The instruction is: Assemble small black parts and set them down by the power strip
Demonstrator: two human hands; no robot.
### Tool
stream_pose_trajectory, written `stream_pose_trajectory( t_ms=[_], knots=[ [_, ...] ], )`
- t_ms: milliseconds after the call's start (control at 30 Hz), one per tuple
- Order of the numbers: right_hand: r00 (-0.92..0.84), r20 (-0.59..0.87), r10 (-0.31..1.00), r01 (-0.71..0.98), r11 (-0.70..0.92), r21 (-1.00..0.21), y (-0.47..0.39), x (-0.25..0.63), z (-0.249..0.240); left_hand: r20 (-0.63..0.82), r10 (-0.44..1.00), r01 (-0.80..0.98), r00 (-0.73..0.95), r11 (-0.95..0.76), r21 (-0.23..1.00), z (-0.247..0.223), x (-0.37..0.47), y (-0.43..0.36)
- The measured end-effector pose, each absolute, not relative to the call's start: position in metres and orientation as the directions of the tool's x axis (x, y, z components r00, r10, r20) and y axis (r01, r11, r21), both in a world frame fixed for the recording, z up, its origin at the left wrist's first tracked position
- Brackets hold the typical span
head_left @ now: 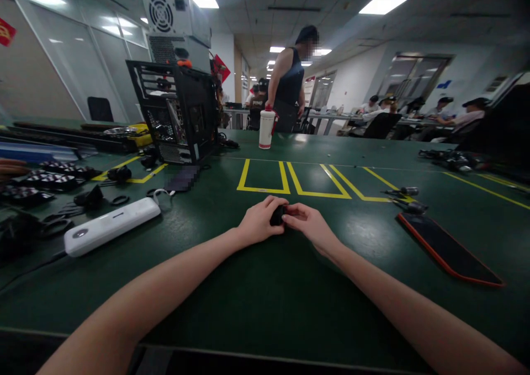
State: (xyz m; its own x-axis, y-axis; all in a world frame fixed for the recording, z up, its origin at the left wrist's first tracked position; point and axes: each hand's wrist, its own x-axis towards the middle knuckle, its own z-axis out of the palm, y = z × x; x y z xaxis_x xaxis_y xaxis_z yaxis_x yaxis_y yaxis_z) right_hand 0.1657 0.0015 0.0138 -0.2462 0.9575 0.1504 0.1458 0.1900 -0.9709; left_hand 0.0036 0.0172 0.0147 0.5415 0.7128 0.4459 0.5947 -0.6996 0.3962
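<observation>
On yellow-taped green table (248, 303) under ceiling lights (384, 4), left hand (260, 220), right hand (311, 227) pinching black part (277, 216)

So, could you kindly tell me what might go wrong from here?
The small black part is held between the left hand and the right hand, mostly hidden by fingers, so a slip could perhaps drop it onto the green table.

The tall white cup stands near the open computer case; if knocked, it might tip, though its contents cannot be seen.
</observation>
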Motion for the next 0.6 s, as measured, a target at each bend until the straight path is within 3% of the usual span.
stream_pose_trajectory(
  t_ms=[600],
  knots=[
    [-0.257, 0.244, 0.935, 0.196, 0.298, -0.934, 0.007, 0.168, 0.000, 0.454, 0.639, 0.523, 0.621, -0.769, 0.367, 0.010, -0.002, 0.027]
  ],
)
